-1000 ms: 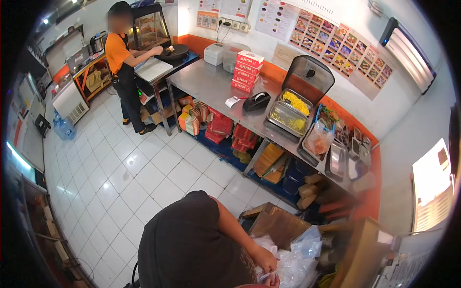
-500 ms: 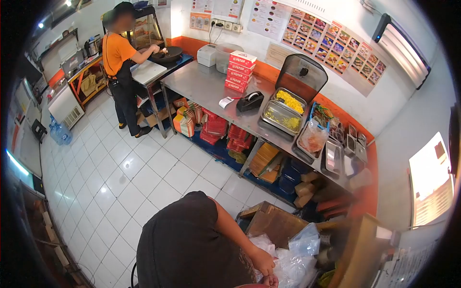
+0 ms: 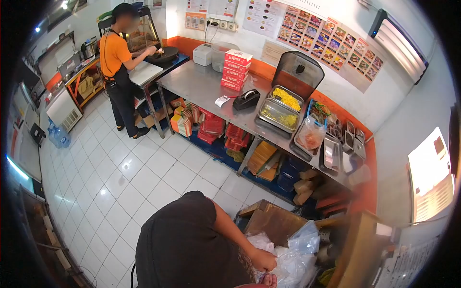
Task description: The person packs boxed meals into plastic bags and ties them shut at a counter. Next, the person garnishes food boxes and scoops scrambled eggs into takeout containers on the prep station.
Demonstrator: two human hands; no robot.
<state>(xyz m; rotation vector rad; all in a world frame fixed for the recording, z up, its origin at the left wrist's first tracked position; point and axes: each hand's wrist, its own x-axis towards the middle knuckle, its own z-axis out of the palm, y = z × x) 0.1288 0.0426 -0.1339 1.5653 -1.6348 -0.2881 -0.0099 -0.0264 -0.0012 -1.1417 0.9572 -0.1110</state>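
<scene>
My left hand (image 3: 263,260), at the end of a bare forearm from a dark sleeve, is closed with its fingers curled down beside a pile of clear plastic bags (image 3: 294,265). Just below it, at the bottom edge of the head view, my right hand (image 3: 270,280) shows only in part, its fingers bent in close to the left one. A small pale bit lies between the two hands, too small to name. The bags sit in front of a brown wooden box (image 3: 276,223).
A steel table (image 3: 192,79) carries stacked red boxes (image 3: 236,69), a tape dispenser (image 3: 247,100), trays of yellow food (image 3: 286,98) and a bagged orange food (image 3: 311,134). Packages fill the shelf below. A co-worker in an orange shirt (image 3: 115,53) stands at a wok (image 3: 163,55).
My left hand has shifted slightly right, and my right hand's fingers have opened a little from the left. The view has tilted slightly. The co-worker's hands stay by the wok.
</scene>
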